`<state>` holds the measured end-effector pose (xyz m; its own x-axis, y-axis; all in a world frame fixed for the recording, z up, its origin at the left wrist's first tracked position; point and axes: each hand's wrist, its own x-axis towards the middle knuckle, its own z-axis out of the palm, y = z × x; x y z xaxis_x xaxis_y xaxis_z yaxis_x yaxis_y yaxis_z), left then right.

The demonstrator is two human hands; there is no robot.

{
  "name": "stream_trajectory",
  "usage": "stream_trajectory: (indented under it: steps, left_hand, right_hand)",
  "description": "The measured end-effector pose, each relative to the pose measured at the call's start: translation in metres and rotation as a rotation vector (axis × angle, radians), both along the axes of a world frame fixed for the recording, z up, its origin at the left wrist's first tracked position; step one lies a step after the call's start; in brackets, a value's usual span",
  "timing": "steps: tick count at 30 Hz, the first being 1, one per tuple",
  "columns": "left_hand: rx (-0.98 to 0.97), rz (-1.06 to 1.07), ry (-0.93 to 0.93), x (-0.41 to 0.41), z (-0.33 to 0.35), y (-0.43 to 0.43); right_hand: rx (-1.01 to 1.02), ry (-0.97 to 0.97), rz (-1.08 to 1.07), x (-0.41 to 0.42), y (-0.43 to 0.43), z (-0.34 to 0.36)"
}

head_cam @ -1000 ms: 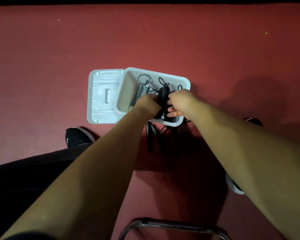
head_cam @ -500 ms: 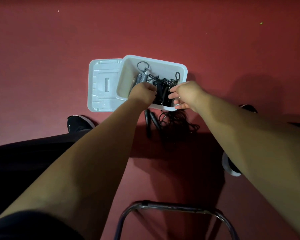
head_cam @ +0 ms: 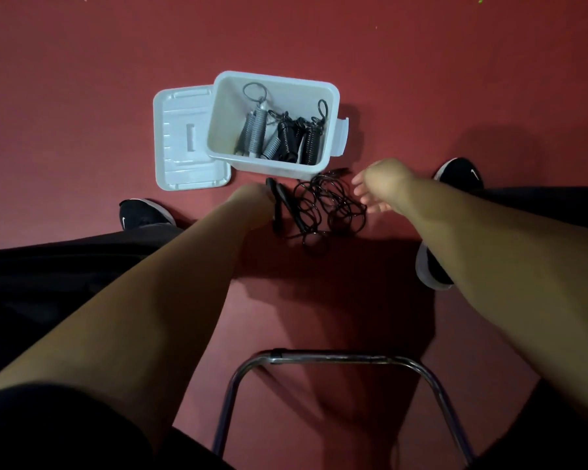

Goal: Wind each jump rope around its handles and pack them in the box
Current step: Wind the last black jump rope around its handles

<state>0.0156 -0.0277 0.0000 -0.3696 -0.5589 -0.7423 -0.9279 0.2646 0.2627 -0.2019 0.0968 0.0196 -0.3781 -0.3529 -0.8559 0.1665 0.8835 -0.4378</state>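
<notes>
One tangled black jump rope (head_cam: pixel 314 212) by white plastic box (head_cam: pixel 279 79); pulling could knot it; right hand (head_cam: pixel 381 184) spread, left hand (head_cam: pixel 252 203) grip hidden.

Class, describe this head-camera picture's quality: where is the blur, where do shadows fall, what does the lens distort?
Head view: the right hand is motion-blurred, the box sharp; a broad shadow covers the floor between the forearms, reaching the loose rope; the wide lens swells them near the camera.
</notes>
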Motion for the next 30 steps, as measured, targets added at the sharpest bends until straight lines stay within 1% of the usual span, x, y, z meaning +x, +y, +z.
stream_trajectory:
  steps: [2, 4, 8, 12, 14, 18, 20, 27, 30]
  left_hand:
    - [-0.136, -0.316, -0.091, 0.002, -0.008, 0.006]
    - [-0.173, -0.464, -0.143, 0.004, -0.026, 0.005]
    - [-0.128, -0.57, -0.197, 0.008, -0.058, 0.001]
    - [-0.16, -0.595, -0.174, 0.009, -0.078, -0.009]
    - [-0.162, -0.591, -0.196, 0.009, -0.086, -0.016]
    - [-0.104, -0.617, -0.269, 0.005, -0.083, -0.015]
    - [-0.144, -0.652, -0.247, 0.0, -0.077, -0.012]
    - [-0.246, -0.95, -0.244, -0.003, -0.059, 0.003]
    - [-0.301, -1.117, -0.173, 0.004, -0.06, 0.019]
  right_hand:
    - [0.06, -0.007, 0.092, 0.005, 0.009, -0.012]
    - [0.115, -0.006, 0.183, 0.012, 0.013, -0.024]
    - [0.141, -0.06, 0.312, 0.024, 0.01, -0.044]
    - [0.128, -0.027, 0.357, 0.025, 0.005, -0.059]
    - [0.138, -0.012, 0.366, 0.023, 0.002, -0.065]
    - [0.137, -0.01, 0.367, 0.017, -0.004, -0.072]
    - [0.137, -0.011, 0.367, 0.017, -0.004, -0.074]
    - [0.168, -0.015, 0.407, 0.02, 0.001, -0.076]
    - [0.206, -0.012, 0.421, 0.018, 0.005, -0.075]
